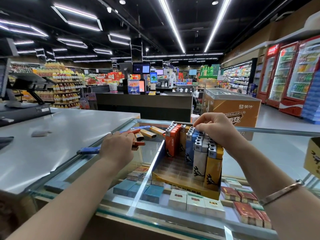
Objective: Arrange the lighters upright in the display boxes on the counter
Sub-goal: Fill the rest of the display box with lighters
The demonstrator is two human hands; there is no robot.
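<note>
A yellow display box (183,186) stands on the glass counter (277,153). Several lighters stand upright in it: orange ones (171,142) at the back left, blue, white (199,163) and yellow ones (213,170) along the right side. My right hand (216,129) is over the right row, its curled fingers pinching the top of a blue lighter (195,132). My left hand (117,146) lies on the glass to the left and grips orange lighters (137,144). Loose lighters lie flat nearby: a blue one (88,150) and yellow ones (152,132).
Cigarette packs (195,201) fill the case under the glass. A second yellow box (313,158) is at the right edge. A grey counter top (52,135) spreads to the left, with a till stand (26,94) on it. A freezer chest (232,108) stands behind.
</note>
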